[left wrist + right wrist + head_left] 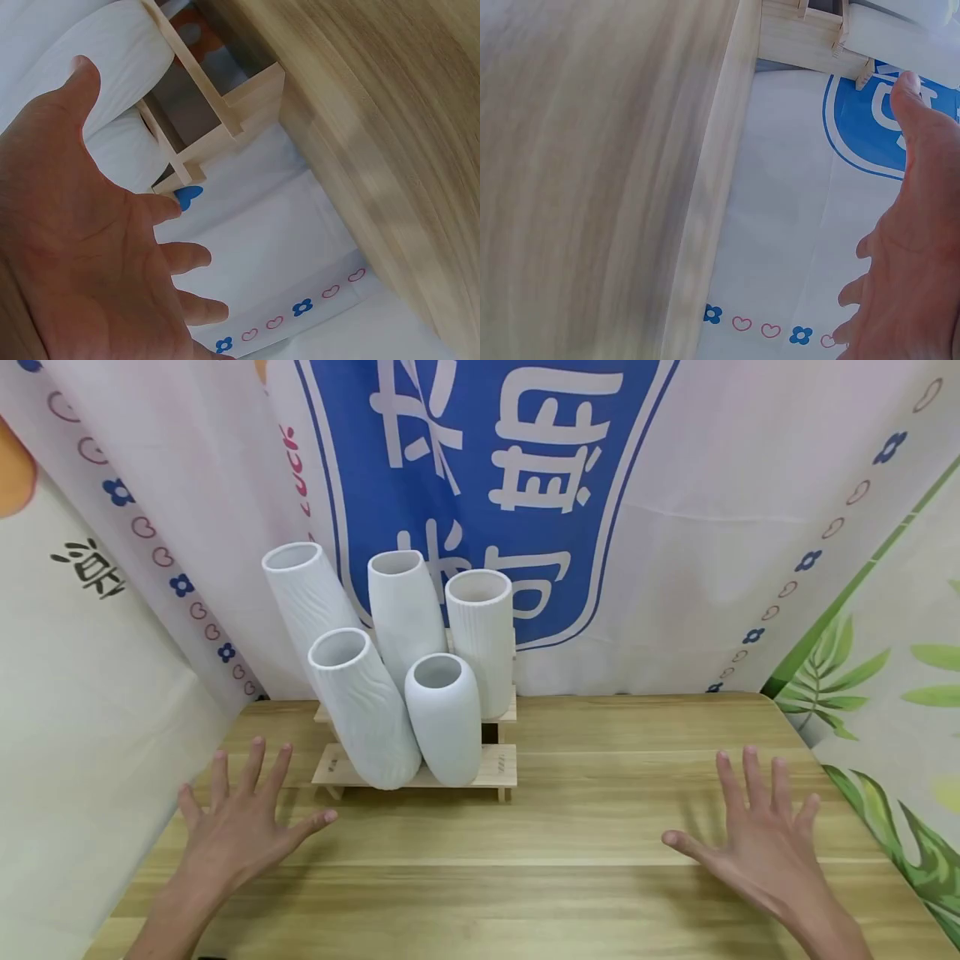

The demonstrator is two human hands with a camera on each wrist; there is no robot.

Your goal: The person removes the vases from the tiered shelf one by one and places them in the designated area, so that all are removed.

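Several white ceramic vases stand on a stepped wooden stand at left of centre in the head view. On the lower step (pixel 491 766) are a tilted wavy-ribbed vase (pixel 367 718) and a smooth rounded one (pixel 444 727). Behind them, higher up, are a wavy vase (pixel 309 602), a smooth one (pixel 405 610) and a vertically ribbed one (pixel 483 643). My left hand (pixel 238 835) is left of the stand, fingers spread, holding nothing. Far to the right, my right hand (pixel 767 843) is spread too, palm down over the table and apart from the vases.
The wood-grain table (pixel 600 827) has a rounded back right corner. A white curtain with a blue printed panel (pixel 555 527) hangs right behind the stand. Printed cloth (pixel 870 710) with green leaves hangs along the right side, and pale cloth (pixel 82 693) along the left.
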